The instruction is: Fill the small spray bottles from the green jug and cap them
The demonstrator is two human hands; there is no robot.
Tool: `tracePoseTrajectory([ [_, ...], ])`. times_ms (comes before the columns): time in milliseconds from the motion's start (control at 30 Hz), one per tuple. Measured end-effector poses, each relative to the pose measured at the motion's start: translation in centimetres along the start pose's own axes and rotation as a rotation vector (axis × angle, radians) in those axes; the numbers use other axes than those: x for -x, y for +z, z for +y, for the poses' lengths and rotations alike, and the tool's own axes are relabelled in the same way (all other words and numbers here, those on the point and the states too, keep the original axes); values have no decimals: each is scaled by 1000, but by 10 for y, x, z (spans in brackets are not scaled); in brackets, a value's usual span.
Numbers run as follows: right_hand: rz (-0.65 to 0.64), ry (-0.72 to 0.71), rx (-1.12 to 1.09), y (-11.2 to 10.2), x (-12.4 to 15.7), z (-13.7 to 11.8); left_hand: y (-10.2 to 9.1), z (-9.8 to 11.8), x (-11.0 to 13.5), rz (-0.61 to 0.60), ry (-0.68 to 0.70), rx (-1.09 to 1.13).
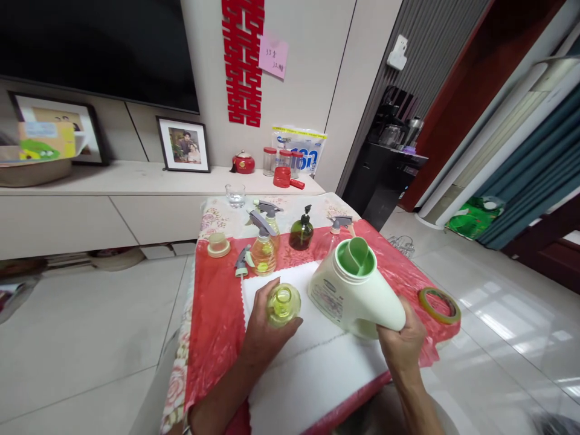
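My left hand is wrapped around a yellowish clear spray bottle without its sprayer top, its round mouth facing up. In my right hand is the handle of a large pale green detergent jug. The jug is uncapped, and a green pouring spout shows in its neck. The jug stands or hovers just right of the bottle; I cannot tell whether it touches the white cloth. Behind the left hand a loose grey spray head lies beside a yellow spray bottle.
A dark green pump bottle and a clear spray bottle stand behind the jug. A pale cap sits at the left, a tape roll at the right edge. A glass stands at the table's back. Red plastic covers the table.
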State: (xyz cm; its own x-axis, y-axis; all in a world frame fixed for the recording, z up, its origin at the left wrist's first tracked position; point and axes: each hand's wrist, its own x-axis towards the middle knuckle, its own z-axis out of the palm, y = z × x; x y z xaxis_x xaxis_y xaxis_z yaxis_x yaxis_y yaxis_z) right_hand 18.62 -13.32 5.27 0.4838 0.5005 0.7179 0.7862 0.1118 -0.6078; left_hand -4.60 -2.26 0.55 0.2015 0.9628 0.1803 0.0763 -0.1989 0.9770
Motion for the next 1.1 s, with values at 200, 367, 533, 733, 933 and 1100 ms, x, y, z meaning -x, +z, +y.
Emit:
tracePoseTrajectory([
  [200, -12, -167, 63, -4, 9, 0, -2, 0, 1, -2, -7, -18],
  [367, -33, -241, 86, -6, 14, -1, -1, -6, 2, -22, 26, -17],
  [533, -23, -246, 144, -9, 20, -3, 1, -13, 2, -28, 59, -2],
  [733, -22, -224, 193, -13, 25, -1, -2, -8, 2, -38, 73, -33],
  [933, -44, -204, 199, -14, 22, -1, -2, -5, 3, -55, 81, -40],
  [1100, -55, -201, 187, -12, 14, -6, -3, -7, 4, -51, 92, -34],
])
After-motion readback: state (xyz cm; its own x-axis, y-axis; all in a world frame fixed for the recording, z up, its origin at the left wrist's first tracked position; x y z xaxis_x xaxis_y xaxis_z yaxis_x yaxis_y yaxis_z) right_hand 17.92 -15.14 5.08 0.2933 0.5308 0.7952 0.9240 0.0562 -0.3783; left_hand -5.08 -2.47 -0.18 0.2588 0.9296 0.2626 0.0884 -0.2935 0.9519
